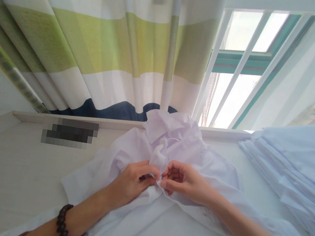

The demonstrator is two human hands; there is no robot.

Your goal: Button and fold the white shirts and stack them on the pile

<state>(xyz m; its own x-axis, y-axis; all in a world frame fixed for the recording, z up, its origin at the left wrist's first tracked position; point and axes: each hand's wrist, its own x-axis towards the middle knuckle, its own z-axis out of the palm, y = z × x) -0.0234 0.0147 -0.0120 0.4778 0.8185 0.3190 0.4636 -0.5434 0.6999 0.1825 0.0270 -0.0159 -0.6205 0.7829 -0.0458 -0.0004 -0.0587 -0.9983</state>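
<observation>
A rumpled white shirt [210,162] lies spread over the pale surface in front of me, its top part bunched up against the far ledge. My left hand [136,178] pinches an edge of its cloth between thumb and fingers. Close beside it, my right hand [180,179] is closed on the same edge, the fingers curled and the thumb pressed in. The two sets of fingertips nearly meet at the middle of the shirt. Whatever small detail sits between them is too hidden to make out. A dark bead bracelet [64,225] circles my left wrist.
A stack of folded white cloth [301,169] stands at the right. At the back left lies a dark, pixelated object [70,132]. Behind the low ledge [120,125] hang a striped curtain [97,44] and white bars [246,48] before a window.
</observation>
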